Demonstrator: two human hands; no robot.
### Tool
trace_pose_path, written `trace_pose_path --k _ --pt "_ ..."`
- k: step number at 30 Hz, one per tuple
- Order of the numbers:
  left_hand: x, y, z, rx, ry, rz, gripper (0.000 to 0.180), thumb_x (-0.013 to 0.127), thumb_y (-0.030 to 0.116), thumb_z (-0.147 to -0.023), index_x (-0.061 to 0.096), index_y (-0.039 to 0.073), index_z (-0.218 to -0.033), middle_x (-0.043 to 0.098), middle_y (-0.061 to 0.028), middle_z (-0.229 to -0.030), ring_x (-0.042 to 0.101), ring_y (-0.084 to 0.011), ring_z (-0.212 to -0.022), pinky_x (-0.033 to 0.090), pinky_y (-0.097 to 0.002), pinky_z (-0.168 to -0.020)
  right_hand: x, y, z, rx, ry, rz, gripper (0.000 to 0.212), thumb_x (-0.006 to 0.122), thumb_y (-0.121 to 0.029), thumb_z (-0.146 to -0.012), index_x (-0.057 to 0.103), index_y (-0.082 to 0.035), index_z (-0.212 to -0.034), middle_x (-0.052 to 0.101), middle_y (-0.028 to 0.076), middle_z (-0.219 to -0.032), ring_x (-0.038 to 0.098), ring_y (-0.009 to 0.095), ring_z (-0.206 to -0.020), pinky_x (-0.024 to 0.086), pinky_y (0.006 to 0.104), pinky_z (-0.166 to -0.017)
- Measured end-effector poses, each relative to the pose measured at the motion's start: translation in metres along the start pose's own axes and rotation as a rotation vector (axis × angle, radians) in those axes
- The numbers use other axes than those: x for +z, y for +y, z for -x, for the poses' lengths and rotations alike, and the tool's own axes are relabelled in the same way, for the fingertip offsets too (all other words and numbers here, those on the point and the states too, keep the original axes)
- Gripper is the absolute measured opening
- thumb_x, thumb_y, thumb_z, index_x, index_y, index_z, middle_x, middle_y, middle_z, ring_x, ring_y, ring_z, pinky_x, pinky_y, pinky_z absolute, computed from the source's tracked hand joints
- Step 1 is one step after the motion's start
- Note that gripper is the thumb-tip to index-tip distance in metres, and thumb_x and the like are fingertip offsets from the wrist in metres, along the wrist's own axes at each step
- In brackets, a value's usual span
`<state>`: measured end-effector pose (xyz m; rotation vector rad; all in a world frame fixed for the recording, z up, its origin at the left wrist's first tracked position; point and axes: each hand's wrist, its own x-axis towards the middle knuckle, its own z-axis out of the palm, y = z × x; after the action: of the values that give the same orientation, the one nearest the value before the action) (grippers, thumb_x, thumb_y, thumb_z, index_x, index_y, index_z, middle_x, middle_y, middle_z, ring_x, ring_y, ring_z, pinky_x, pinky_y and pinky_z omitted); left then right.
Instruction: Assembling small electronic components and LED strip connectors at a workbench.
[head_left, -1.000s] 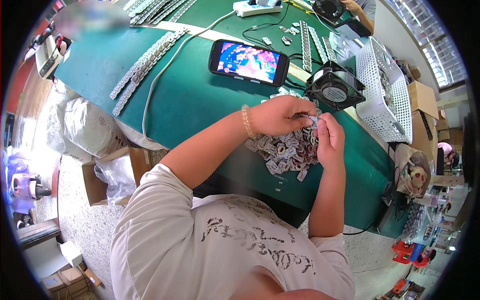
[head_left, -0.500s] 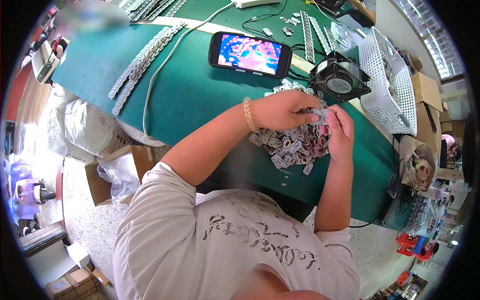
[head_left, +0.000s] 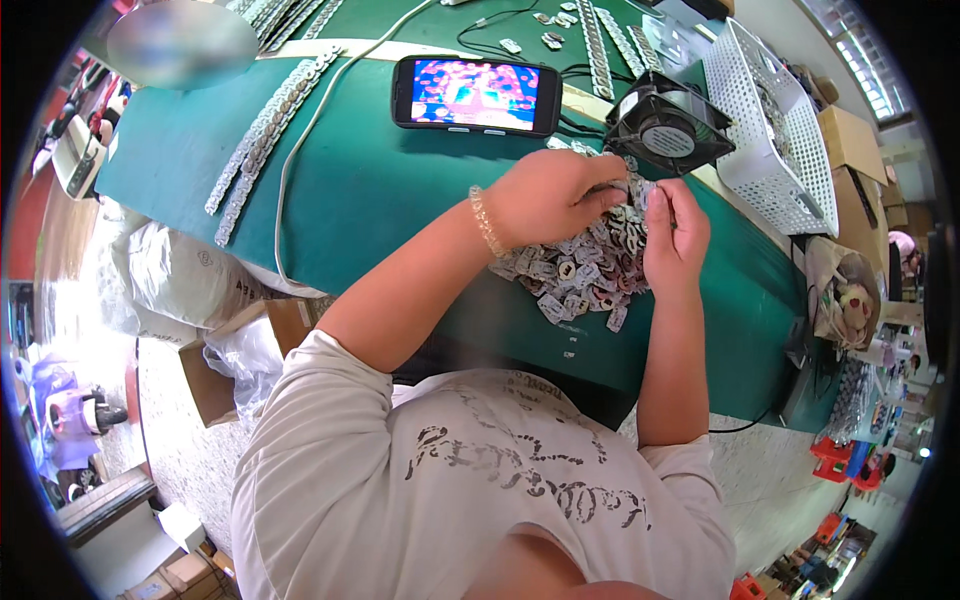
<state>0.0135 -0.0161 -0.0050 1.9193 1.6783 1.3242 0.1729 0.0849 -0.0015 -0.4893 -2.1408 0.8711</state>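
Observation:
My left hand (head_left: pixel 555 200), a beaded bracelet on its wrist, hovers over a heap of small silver-grey flat pieces (head_left: pixel 575 272) on the green table. Its thumb and fingers are pinched together near a small silver-grey piece (head_left: pixel 640 186). Facing it from the right, my right hand (head_left: pixel 678 232) is also closed, thumb against bent fingers at the same piece. The fingers partly cover what is between them, so whether it is one piece or two I cannot tell. Pieces in the heap overlap; some show dark round openings.
A lit phone (head_left: pixel 478 95) stands beyond the heap, beside a black fan (head_left: pixel 668 130). At the right is a white perforated basket (head_left: pixel 770 135). Linked strips (head_left: pixel 268 140) lie at the left, near a white cable (head_left: pixel 290 165). An open carton (head_left: pixel 215 375) stands below the table's left edge.
The piece between my hands was plainer to see earlier; both hands have shifted slightly up and my fingers have turned around it. The whole view has moved a little, sliding the table things left.

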Motion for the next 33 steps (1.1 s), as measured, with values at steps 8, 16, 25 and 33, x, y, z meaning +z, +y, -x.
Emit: trace_pose_path --k 8,16,25,33 --pt "0.004 0.003 0.001 0.032 0.046 -0.167 0.018 0.059 0.013 -0.082 0.054 0.004 -0.097 0.058 -0.0177 -0.069 0.056 -0.0382 -0.064 0.043 -0.0441 -0.055 0.011 0.007 0.001 0.341 0.033 -0.465 0.023 0.052 -0.018 -0.094 0.054 -0.003 -0.076 0.042 -0.005 -0.064 0.033 0.003 -0.057 0.025 0.0217 -0.05" --pt "0.01 0.003 -0.002 0.093 0.098 -0.222 0.014 0.058 0.01 -0.08 0.056 0.005 -0.093 0.057 -0.0166 -0.067 0.056 -0.0375 -0.063 0.043 -0.0451 -0.054 0.014 0.005 0.0 0.472 0.032 -0.587 0.02 0.054 -0.017 -0.092 0.056 -0.004 -0.078 0.044 -0.007 -0.064 0.033 0.001 -0.057 0.024 0.0205 -0.05" --pt "0.016 0.011 -0.001 -0.034 0.103 -0.241 0.012 0.058 0.013 -0.082 0.054 0.003 -0.087 0.057 -0.0191 -0.067 0.056 -0.0388 -0.063 0.043 -0.0463 -0.054 0.013 0.009 0.002 0.484 0.038 -0.675 0.02 0.054 -0.015 -0.092 0.06 -0.003 -0.077 0.053 -0.005 -0.069 0.042 0.001 -0.062 0.031 0.0191 -0.054" --pt "0.017 0.013 -0.004 -0.045 0.114 -0.22 0.013 0.058 0.014 -0.083 0.054 0.004 -0.09 0.057 -0.0201 -0.068 0.055 -0.0403 -0.064 0.042 -0.0467 -0.054 0.01 0.015 0.001 0.506 0.023 -0.66 0.02 0.053 -0.015 -0.091 0.058 -0.004 -0.075 0.047 -0.006 -0.065 0.038 0.001 -0.059 0.028 0.0201 -0.051"
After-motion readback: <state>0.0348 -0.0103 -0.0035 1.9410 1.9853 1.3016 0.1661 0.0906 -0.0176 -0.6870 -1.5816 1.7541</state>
